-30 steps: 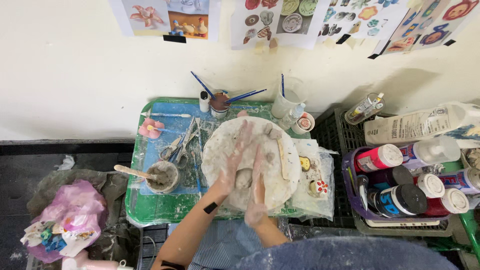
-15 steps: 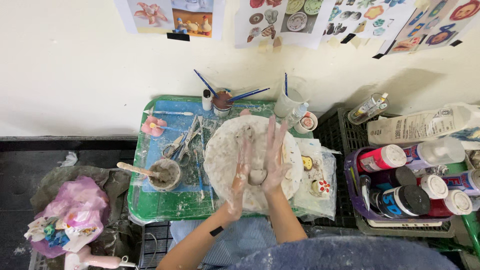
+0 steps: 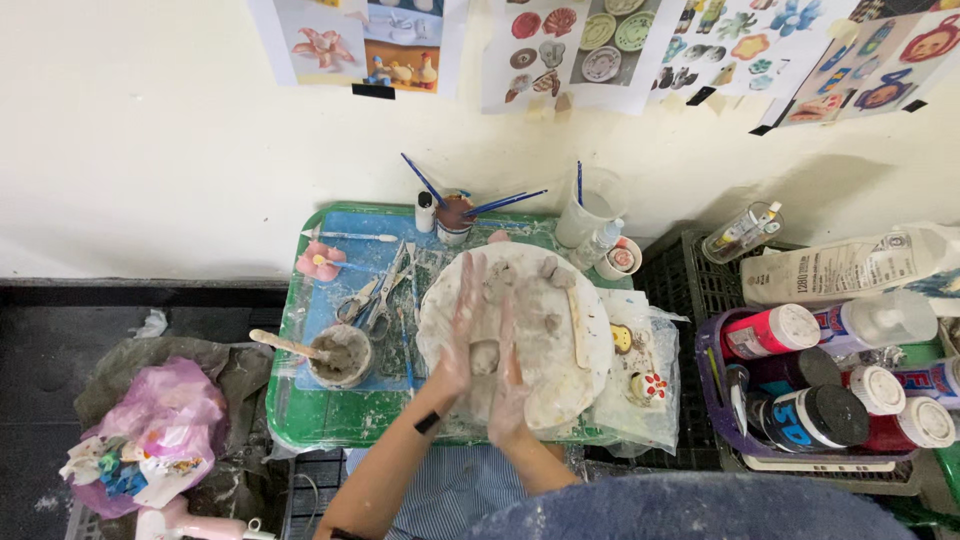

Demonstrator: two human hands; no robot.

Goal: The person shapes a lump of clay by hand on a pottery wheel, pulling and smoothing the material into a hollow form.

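My left hand (image 3: 462, 335) and my right hand (image 3: 510, 385), both smeared with grey clay, are pressed palm to palm around a small grey clay lump (image 3: 485, 357). They hover over a round white board (image 3: 580, 365) on a green tray (image 3: 300, 415). The left hand's fingers reach farther toward the wall, and the right hand sits nearer to me. A few small clay pieces (image 3: 548, 268) lie on the board's far part. A flat wooden stick (image 3: 577, 318) rests on the board to the right of my hands.
Left of the board stand a cup of clay slip with a wooden stick (image 3: 340, 357), scissors (image 3: 372, 298) and a pink flower piece (image 3: 318, 260). A brush jar (image 3: 455, 215) and plastic cup (image 3: 590, 205) stand by the wall. Paint bottles (image 3: 770, 332) fill a crate on the right; a pink bag (image 3: 160, 420) lies on the left.
My hands have slid against each other around the clay. Half a second ago the right hand was the forward one; now the left is forward and the right has drawn back.
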